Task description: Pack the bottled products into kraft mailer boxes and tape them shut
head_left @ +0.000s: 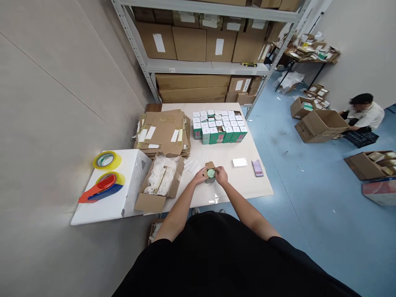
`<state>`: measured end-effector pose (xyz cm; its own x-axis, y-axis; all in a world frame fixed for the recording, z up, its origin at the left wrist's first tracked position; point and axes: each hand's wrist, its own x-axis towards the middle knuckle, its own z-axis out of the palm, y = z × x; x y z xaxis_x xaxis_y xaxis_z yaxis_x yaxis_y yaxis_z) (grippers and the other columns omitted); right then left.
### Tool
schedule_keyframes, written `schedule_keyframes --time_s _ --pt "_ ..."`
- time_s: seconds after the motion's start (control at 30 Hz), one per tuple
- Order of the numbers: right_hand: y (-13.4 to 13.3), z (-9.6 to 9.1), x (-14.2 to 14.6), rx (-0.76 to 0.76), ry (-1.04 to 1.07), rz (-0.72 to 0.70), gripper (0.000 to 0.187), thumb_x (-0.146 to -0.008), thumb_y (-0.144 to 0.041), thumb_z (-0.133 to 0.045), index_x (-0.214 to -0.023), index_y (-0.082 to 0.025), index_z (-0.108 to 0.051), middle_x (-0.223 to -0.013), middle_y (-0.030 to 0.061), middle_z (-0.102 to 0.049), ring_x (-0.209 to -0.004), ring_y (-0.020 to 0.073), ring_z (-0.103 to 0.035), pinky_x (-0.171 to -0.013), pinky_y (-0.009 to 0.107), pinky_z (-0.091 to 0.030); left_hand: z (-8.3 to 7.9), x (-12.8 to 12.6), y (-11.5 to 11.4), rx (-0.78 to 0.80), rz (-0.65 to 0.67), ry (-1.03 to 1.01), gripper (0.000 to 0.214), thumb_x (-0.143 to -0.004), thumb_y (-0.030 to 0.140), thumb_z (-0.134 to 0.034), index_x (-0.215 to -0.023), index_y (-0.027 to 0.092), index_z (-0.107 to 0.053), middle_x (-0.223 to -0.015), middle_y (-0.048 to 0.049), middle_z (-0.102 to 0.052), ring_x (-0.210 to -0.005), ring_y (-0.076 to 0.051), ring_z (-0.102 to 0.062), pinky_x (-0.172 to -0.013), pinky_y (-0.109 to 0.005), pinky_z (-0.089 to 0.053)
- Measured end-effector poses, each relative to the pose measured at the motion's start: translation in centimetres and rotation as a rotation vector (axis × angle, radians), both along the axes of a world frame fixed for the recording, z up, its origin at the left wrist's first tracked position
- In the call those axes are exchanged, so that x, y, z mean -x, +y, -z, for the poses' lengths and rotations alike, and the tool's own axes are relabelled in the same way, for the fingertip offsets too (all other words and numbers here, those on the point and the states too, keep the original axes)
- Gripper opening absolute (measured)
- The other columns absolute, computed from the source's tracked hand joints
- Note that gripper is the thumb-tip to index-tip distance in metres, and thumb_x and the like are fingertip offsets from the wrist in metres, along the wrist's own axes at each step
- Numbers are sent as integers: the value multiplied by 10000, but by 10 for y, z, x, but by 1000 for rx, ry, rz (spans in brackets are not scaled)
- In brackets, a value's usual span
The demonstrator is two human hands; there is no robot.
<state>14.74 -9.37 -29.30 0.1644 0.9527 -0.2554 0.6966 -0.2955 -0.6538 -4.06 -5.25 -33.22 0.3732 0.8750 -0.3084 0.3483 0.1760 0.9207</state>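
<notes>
A small brown carton with a pale green round item at its open end sits between my hands above the white table. My left hand is closed on the carton's left side. My right hand is closed around the green item and the carton's right side. Beyond them stands a block of several green-and-white boxes.
An open cardboard box of white wrapping lies left of my hands, flattened cartons behind it. Tape rolls and a red-blue tape dispenser rest on a white stand. A white card lies right. A seated person works among floor boxes.
</notes>
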Motion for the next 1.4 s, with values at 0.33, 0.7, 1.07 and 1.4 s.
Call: schedule_keyframes --time_s 0.33,0.7,1.07,1.4 --pt "31 -22 29 277 -306 -147 656 -690 -402 -873 -1274 -177 -676 -1613 192 -383 -1375 366 -497 -998 414 -517 -8 1 -5 -122 62 260 942 -609 140 -846 -1501 204 -551 -1685 -189 -356 -1589 -355 -286 -1237 -461 -333" --pt "27 -96 -8 -14 -103 -152 466 -634 -363 -774 -1033 -240 -567 -1019 47 -700 -890 242 -652 -721 313 -488 -14 -1 -7 -120 27 231 886 -572 188 -870 -1413 205 -589 -1635 -163 -450 -1594 -372 -265 -1221 -512 -363" --pt "50 -246 -39 -350 165 -259 407 -603 -429 -771 -902 -240 -568 -919 -7 -658 -839 213 -603 -715 312 -461 -76 4 -15 -286 -59 -50 967 -701 498 -873 -1555 247 -495 -1670 -131 -407 -1554 -366 -355 -1249 -514 -340" --pt "60 -271 -38 -465 229 -119 476 -671 -587 -803 -881 -217 -590 -827 -6 -623 -781 184 -579 -693 287 -452 -155 -21 -24 -394 -275 -216 691 -737 432 -856 -1328 177 -604 -1261 -132 -715 -1116 -266 -700 -1006 -429 -554"
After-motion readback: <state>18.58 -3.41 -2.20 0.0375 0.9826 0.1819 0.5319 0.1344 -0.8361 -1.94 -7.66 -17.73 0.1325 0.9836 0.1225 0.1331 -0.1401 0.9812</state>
